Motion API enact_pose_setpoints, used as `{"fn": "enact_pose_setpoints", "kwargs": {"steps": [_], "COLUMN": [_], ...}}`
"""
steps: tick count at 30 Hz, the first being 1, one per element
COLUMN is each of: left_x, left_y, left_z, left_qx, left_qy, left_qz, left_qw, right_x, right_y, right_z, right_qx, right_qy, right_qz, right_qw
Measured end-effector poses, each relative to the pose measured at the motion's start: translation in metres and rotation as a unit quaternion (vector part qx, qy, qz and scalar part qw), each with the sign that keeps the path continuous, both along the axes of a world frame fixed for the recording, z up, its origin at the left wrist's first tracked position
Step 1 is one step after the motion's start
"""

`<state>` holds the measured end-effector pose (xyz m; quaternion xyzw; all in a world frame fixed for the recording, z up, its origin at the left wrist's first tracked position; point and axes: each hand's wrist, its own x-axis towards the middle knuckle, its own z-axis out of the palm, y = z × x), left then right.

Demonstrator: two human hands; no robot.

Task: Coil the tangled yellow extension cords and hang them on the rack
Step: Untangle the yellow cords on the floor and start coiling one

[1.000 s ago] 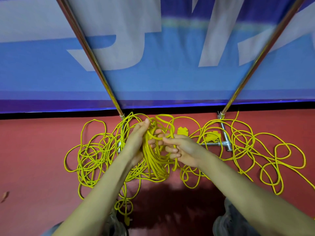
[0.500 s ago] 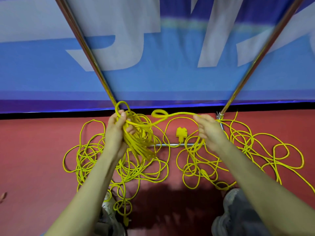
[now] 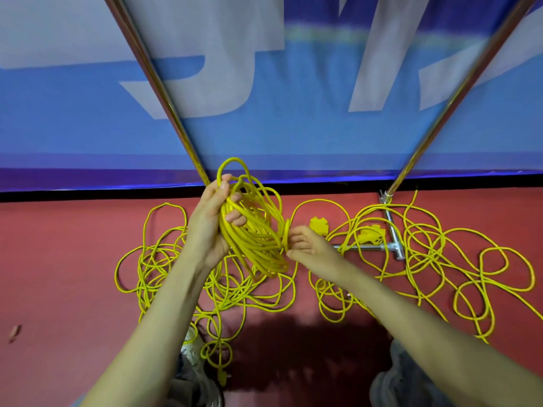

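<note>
**Change noted.** The coiled bundle of thin yellow extension cord (image 3: 255, 239) hangs just left of the rack's chrome tubular floor bar (image 3: 364, 247), clear of the ground. The left hand (image 3: 211, 230) still grips the bundle near its top, fingers curled round the strands, much as it did half a second ago. At that time the right hand (image 3: 305, 245) was stretched out toward the far end of the floor bar, drawing a strand taut. It has since come back to the bar's left end and now pinches a fresh loop against the bundle's right edge.

**Judgement.** One more turn is being laid on. Coiling is under way but far from finished, and no cord is seen hung on the rack.

**Surface and room.**
- A blue fabric banner with pale lettering (image 3: 293, 127) rises behind the floor bar.
- The smooth red floor (image 3: 58, 274) extends on every side of the bar.
- Two chrome uprights (image 3: 164, 92) slant upward, the right one from the bar's far joint.
- Loose tangled yellow cord (image 3: 440, 259) sprawls across and to the right of the bar, and another heap lies well to its left.
- A pair of grey shoes (image 3: 393, 377) stands on the near side of the bar.
- A yellow moulded fitting (image 3: 318, 226) lies just beyond the bar's left end. It is possibly a plug, though the view is too soft to confirm.
- A small reddish scrap (image 3: 14, 331) lies far to the left.
</note>
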<state>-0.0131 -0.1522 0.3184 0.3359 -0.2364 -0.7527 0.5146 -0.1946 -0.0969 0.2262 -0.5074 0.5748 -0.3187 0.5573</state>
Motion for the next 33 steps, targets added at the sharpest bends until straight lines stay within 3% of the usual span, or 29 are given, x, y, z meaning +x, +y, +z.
{"fn": "enact_pose_setpoints", "kwargs": {"steps": [4,6,7,9,11,12,15,18,23,28,31,33], "left_x": [-0.001,0.0,0.0,-0.001,-0.004,-0.007,-0.013,-0.016,-0.018,-0.005,0.007,0.007], "left_y": [0.002,0.003,0.003,0.003,0.006,0.007,0.012,0.014,0.016,0.008,0.001,0.001], "left_z": [0.003,0.003,0.003,0.002,0.001,0.0,-0.004,-0.006,-0.007,-0.004,0.003,0.007], "left_qx": [-0.006,-0.008,-0.01,-0.012,-0.015,-0.017,-0.019,-0.017,-0.021,-0.008,0.001,-0.002], "left_qy": [-0.031,-0.043,-0.045,-0.051,-0.066,-0.07,-0.077,-0.075,-0.069,-0.066,-0.042,-0.039], "left_qz": [0.004,0.011,0.011,0.008,0.004,0.001,-0.014,-0.028,-0.049,-0.038,-0.039,-0.062], "left_qw": [0.999,0.999,0.999,0.999,0.998,0.997,0.997,0.997,0.996,0.997,0.998,0.997], "right_x": [-0.009,-0.017,-0.02,-0.023,-0.017,-0.012,0.001,0.001,-0.006,-0.032,-0.073,-0.082], "right_y": [0.004,-0.001,-0.004,-0.008,-0.009,-0.009,-0.008,-0.007,-0.003,-0.018,-0.023,-0.018], "right_z": [0.0,0.004,0.009,0.021,0.034,0.037,0.027,0.02,0.017,0.031,0.022,0.01], "right_qx": [-0.168,-0.206,-0.192,-0.121,-0.023,0.024,0.054,0.038,0.07,0.051,0.007,-0.015], "right_qy": [0.128,0.167,0.151,0.027,-0.126,-0.143,-0.046,-0.002,-0.039,-0.145,-0.04,0.066], "right_qz": [-0.058,-0.1,-0.119,-0.128,-0.087,-0.06,-0.025,-0.091,-0.097,-0.208,-0.237,-0.183], "right_qw": [0.976,0.959,0.962,0.984,0.988,0.988,0.997,0.995,0.992,0.966,0.971,0.981]}}
